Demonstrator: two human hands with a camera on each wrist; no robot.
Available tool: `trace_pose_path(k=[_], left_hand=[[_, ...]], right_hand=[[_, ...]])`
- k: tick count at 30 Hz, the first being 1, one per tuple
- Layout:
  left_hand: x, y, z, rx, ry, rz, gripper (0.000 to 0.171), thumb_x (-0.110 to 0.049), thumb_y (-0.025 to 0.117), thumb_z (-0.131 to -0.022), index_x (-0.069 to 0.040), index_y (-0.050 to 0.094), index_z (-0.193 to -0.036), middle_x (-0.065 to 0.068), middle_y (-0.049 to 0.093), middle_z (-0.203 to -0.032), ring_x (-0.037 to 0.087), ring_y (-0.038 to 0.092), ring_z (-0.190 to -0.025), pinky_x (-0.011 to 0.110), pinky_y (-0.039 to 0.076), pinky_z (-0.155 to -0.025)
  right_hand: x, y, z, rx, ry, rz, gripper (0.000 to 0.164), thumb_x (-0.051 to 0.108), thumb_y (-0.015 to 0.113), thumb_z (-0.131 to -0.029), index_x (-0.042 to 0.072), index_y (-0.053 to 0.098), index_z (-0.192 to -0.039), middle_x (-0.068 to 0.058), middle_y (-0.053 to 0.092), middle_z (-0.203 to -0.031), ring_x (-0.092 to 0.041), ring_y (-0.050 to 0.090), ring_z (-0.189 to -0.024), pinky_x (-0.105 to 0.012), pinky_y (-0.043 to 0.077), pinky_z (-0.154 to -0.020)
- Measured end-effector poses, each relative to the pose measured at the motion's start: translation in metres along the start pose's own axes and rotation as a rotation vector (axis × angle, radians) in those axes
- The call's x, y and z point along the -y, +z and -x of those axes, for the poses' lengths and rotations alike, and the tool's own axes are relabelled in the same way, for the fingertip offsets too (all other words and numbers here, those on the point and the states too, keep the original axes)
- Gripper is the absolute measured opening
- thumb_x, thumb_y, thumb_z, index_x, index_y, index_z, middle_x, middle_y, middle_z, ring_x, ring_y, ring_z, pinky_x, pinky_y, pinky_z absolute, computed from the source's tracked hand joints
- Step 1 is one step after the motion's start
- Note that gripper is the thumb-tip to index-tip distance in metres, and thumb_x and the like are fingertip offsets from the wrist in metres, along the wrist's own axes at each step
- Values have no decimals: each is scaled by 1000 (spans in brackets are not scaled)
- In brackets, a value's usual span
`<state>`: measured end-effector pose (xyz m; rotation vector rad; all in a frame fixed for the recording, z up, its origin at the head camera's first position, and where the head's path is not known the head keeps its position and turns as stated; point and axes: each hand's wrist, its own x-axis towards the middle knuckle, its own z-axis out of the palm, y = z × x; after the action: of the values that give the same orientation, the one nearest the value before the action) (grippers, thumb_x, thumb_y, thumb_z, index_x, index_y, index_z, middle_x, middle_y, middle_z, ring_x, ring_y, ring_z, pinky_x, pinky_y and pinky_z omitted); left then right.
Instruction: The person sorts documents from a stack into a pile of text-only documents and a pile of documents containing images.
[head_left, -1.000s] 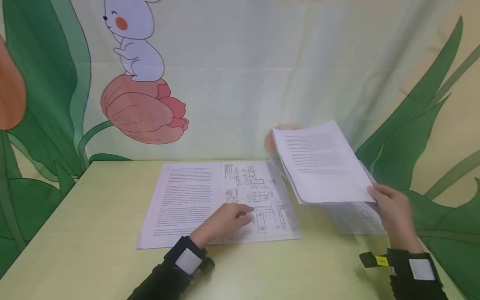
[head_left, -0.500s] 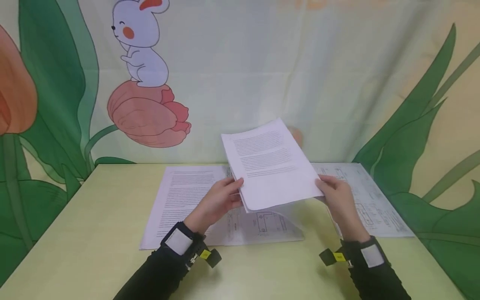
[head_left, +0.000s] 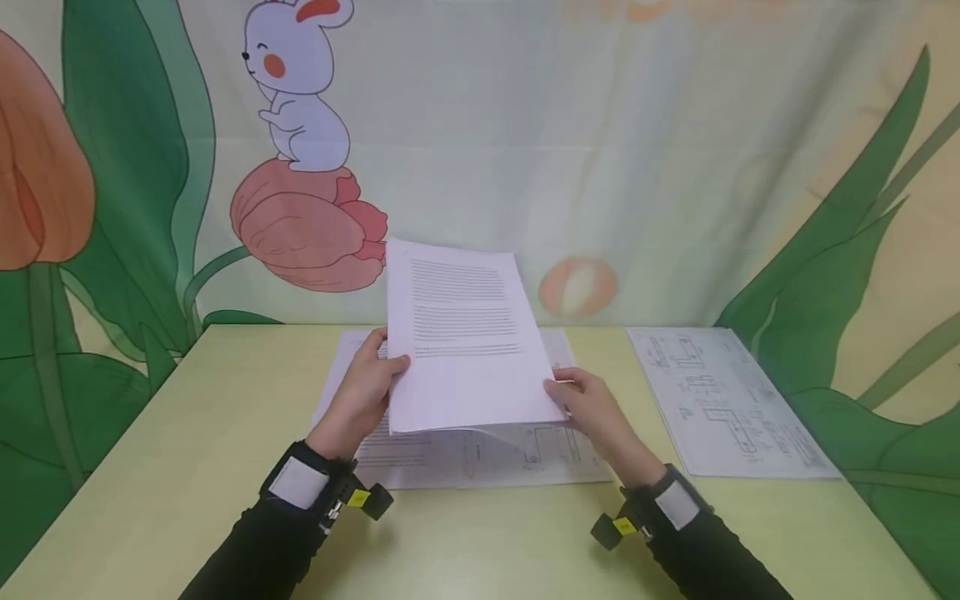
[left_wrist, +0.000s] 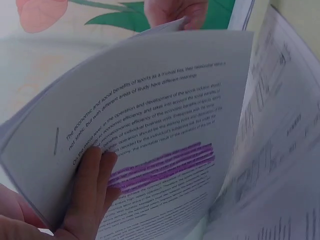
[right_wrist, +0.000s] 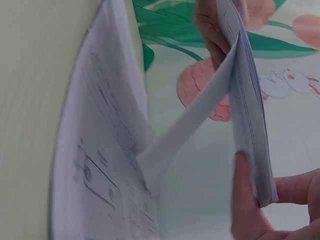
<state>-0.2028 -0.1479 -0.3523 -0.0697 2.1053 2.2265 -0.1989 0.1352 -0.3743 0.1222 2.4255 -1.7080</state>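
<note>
Presently, one stapled document (head_left: pixel 465 387) is held above the table (head_left: pixel 217 450): the left hand (head_left: pixel 358 397) pinches its left edge, and the right hand (head_left: pixel 597 412) its lower right edge, both with the thumb on top. One purple-highlighted passage (left_wrist: pixel 165 167) is on its underside. Below lie one text page (head_left: pixel 397 458) and one drawing page (head_left: pixel 555 454); one other technical drawing (head_left: pixel 720 400) lies apart, at the right.
</note>
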Motion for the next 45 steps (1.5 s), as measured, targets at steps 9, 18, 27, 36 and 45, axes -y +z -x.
trace_pose_path(k=[9,18,27,36,45], left_hand=[[-10,-36,4,-20,14,-30,49,-3,35,-99,-10,23,-146,14,38,-144,27,44,-124,27,45,-87],[-18,-60,10,-42,-54,-24,53,-7,36,-100,-16,19,-150,11,34,-147,25,42,-124,27,43,-91],[-3,-88,13,-33,-105,-100,55,-11,35,-101,-15,14,-151,14,31,-150,26,41,-125,21,44,-88],[14,-111,10,-19,-186,-170,60,-11,34,-101,-11,4,-153,17,24,-153,29,35,-130,33,36,-100],[34,-121,9,-18,-273,-245,62,-10,35,-101,-5,1,-152,22,21,-154,34,31,-131,45,30,-107]], right_hand=[[-3,37,-12,330,177,-368,60,50,22,-101,14,33,-147,-23,44,-140,-39,44,-128,-56,39,-103],[5,57,-22,486,352,-596,81,76,25,-87,18,42,-143,-18,42,-143,-35,42,-130,-47,39,-104],[17,71,-25,260,173,-417,50,33,57,-94,9,49,-136,-12,57,-131,-26,60,-112,-38,51,-94],[18,92,-23,148,-3,-138,45,13,68,-87,10,56,-130,-14,69,-111,-22,71,-84,-36,59,-71],[10,106,-19,223,25,-66,51,7,68,-85,3,52,-132,-16,68,-106,-22,71,-81,-32,59,-66]])
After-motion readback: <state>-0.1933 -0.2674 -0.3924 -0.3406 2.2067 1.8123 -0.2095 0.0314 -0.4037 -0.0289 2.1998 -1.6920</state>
